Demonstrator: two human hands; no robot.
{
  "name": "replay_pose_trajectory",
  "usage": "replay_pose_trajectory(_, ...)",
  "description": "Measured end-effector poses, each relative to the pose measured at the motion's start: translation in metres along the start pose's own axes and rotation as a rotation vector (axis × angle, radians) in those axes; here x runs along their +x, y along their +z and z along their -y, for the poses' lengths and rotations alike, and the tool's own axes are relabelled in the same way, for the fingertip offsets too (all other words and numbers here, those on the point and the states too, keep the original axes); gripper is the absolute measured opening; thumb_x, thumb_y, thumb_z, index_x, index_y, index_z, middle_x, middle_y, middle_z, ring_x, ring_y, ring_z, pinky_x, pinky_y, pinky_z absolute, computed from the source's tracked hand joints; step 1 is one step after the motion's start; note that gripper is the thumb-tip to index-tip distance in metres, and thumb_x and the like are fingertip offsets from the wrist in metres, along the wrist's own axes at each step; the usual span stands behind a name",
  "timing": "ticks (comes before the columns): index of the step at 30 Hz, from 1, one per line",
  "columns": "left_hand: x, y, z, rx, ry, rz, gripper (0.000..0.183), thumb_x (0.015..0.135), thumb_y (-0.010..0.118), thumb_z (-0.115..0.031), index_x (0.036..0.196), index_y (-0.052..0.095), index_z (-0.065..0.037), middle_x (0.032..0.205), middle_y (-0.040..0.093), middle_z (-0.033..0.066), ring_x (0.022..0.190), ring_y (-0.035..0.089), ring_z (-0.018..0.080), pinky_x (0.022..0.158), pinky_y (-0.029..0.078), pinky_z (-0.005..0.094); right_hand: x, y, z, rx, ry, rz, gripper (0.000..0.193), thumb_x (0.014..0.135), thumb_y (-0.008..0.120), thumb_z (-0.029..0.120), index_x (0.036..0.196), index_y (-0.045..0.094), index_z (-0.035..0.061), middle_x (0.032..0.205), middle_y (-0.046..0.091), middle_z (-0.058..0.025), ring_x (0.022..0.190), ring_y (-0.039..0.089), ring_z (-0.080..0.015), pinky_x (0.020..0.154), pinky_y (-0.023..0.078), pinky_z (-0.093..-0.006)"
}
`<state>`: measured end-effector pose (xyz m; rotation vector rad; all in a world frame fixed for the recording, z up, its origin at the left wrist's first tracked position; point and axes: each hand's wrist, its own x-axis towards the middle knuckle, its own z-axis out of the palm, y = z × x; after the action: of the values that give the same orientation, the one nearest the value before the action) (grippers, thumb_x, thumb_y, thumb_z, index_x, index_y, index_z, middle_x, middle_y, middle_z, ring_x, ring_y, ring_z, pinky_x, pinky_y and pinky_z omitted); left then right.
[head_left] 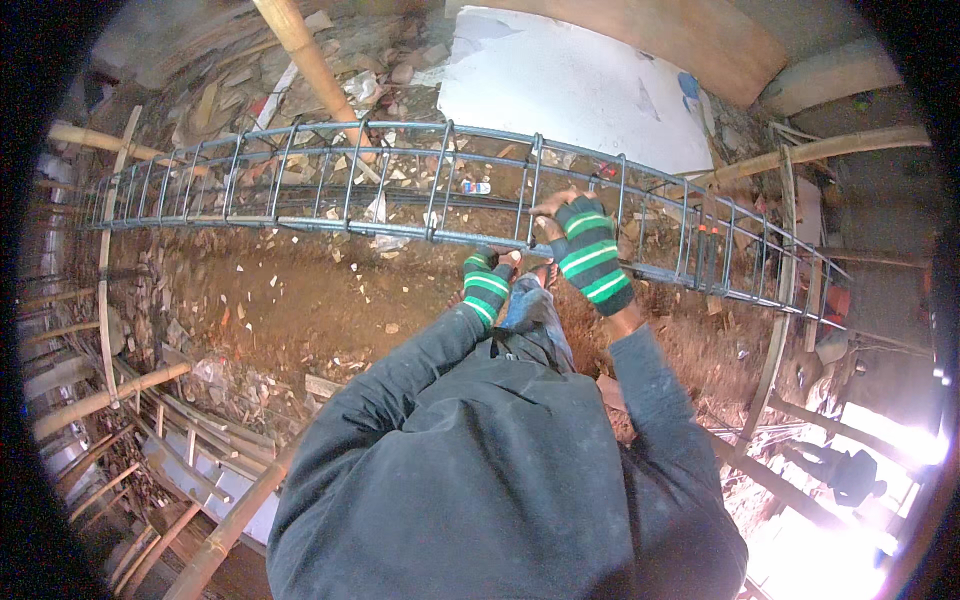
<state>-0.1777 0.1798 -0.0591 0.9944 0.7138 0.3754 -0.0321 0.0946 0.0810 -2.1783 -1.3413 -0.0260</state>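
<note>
Rebar cage [431,230], long axis left to right; left hand [486,284], right hand [586,246] mid-length, grip closure unclear.

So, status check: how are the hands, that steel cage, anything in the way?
Left hand at near side of steel cage; right hand over its near edge. Cage running left to right ahead. Bamboo pole beyond it, clear of both hands.
</note>
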Motion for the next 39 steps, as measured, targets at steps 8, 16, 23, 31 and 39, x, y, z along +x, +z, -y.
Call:
replay_pose_trajectory(8, -0.012, 0.017, -0.001, -0.032, 0.062, -0.171, 0.02, 0.092, 0.076, -0.02, 0.095, 0.07, -0.002, 0.08, 0.069, 0.003, 0.066, 0.06, 0.0108, 0.056, 0.046, 0.0282, 0.066, 0.019, 0.001, -0.632, -0.383, 0.547, 0.049, 0.088, 0.064, 0.046, 0.096, 0.075, -0.0006, 0.109, 0.068, -0.0212, 0.116, 0.057, -0.0398, 0.106, 0.038, -0.057)
replay_pose_trajectory(16, -0.026, 0.021, -0.01, -0.213, -0.01, -0.2, 0.014, 0.093, 0.073, -0.012, 0.103, 0.07, -0.003, 0.075, 0.067, 0.0045, 0.061, 0.06, 0.0131, 0.051, 0.047, 0.03, 0.09, 0.046, 0.002, -0.623, -0.571, 0.917, 0.019, 0.068, 0.069, 0.024, 0.073, 0.077, 0.0078, 0.075, 0.071, -0.0204, 0.073, 0.07, -0.0393, 0.076, 0.049, -0.0619)
replay_pose_trajectory(23, -0.024, 0.02, -0.017, -0.148, 0.02, -0.21, 0.011, 0.095, 0.068, -0.007, 0.106, 0.068, -0.004, 0.067, 0.061, 0.0036, 0.052, 0.057, 0.0128, 0.043, 0.043, 0.0294, 0.086, 0.039, 0.001, -0.45, -0.444, 0.713, 0.025, 0.071, 0.071, 0.027, 0.075, 0.073, 0.0032, 0.078, 0.069, -0.0224, 0.079, 0.066, -0.0416, 0.081, 0.051, -0.0511)
replay_pose_trajectory(31, -0.023, 0.013, -0.018, -0.101, -0.029, -0.119, 0.006, 0.094, 0.068, -0.003, 0.098, 0.064, -0.002, 0.07, 0.063, 0.007, 0.054, 0.059, 0.014, 0.046, 0.047, 0.0314, 0.019, 0.001, 0.0, 0.219, 0.142, 0.38, 0.038, 0.085, 0.076, 0.012, 0.115, 0.056, 0.0028, 0.097, 0.064, -0.0118, 0.092, 0.064, -0.0244, 0.084, 0.052, -0.0406)
replay_pose_trajectory(39, -0.012, 0.002, -0.001, 0.072, 0.053, -0.066, 0.014, 0.091, 0.074, -0.013, 0.095, 0.071, 0.0, 0.076, 0.069, 0.0059, 0.064, 0.059, 0.0124, 0.058, 0.049, 0.0306, -0.034, 0.017, 0.008, 0.462, 0.274, -0.092, 0.019, 0.098, 0.065, 0.013, 0.11, 0.054, 0.003, 0.089, 0.059, -0.0056, 0.073, 0.059, -0.0141, 0.066, 0.052, -0.0323)
